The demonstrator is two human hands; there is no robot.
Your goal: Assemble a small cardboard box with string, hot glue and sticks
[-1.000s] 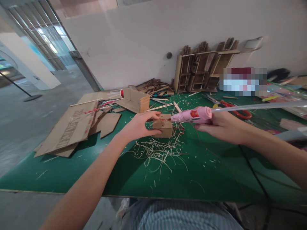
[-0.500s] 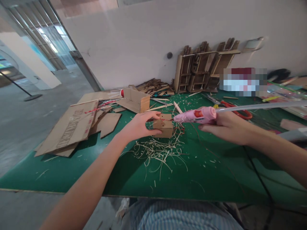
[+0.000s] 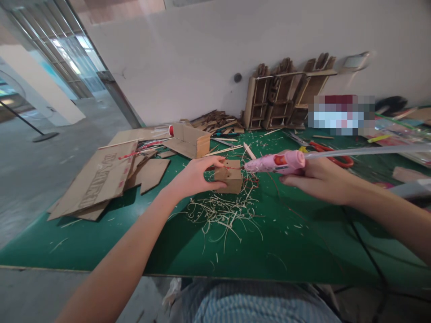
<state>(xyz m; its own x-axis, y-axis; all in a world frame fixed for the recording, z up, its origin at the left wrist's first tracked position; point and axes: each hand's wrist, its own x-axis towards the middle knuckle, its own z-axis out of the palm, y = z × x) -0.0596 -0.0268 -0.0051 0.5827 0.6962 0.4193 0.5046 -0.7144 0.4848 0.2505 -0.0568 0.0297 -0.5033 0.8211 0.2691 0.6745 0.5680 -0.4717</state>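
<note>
Your left hand (image 3: 197, 178) pinches the cardboard box (image 3: 232, 185), likely steadying it. Your right hand (image 3: 316, 179) grips the glue gun (image 3: 274, 162), nozzle (image 3: 247, 167) just beside the box, probably for precision.

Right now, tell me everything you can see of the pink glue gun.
The pink glue gun looks like plastic, with an orange-red part showing on its body and a thin nozzle at the front. It is held roughly level in the right hand, nozzle toward the small cardboard box; I can't tell whether the tip touches. A long translucent stick runs out of its back. The handle is hidden from view.
</note>
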